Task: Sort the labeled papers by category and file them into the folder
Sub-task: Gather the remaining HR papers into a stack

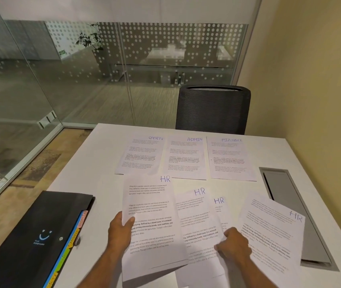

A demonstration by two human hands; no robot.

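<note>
Three printed sheets lie in a row at the back of the white table: SPORTS, ADMIN and FINANCE. Nearer me several sheets marked HR overlap. My left hand grips the left edge of the leftmost HR sheet, thumb on top. My right hand pinches the middle HR sheets near their lower part. Another HR sheet lies skewed at the right. A black folder with coloured index tabs lies shut at the left.
A black mesh chair stands behind the table's far edge. A grey cable hatch is set in the tabletop at the right. Glass partitions run along the left and back; a yellow wall is at the right.
</note>
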